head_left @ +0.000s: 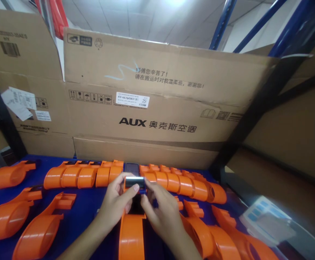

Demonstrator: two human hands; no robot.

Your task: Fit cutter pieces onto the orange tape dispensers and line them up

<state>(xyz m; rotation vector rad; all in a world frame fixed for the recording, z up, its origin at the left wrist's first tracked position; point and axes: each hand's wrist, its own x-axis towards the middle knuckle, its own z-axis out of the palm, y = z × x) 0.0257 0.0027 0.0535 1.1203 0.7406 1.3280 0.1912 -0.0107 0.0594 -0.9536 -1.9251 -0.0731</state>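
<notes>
Both my hands meet at the head of an orange tape dispenser [131, 236], whose rounded body hangs toward me between my forearms. A dark strip with a pale toothed edge [134, 181] crosses its top. My left hand [115, 198] grips the left side, thumb lying over the strip. At the right end, the fingers of my right hand [161, 206] are closed around the dispenser's head, near a small blue part. My fingers hide much of the head's underside. Just behind my hands a dark flat rectangular object [132, 168] lies on the blue surface.
Several orange dispensers [86, 176] stand in rows on the blue shelf [78, 216], left and right of my hands. Cardboard panels [157, 119] close off the back. Dark rack posts [244, 126] rise at the sides. A white and blue packet [268, 220] lies at the right.
</notes>
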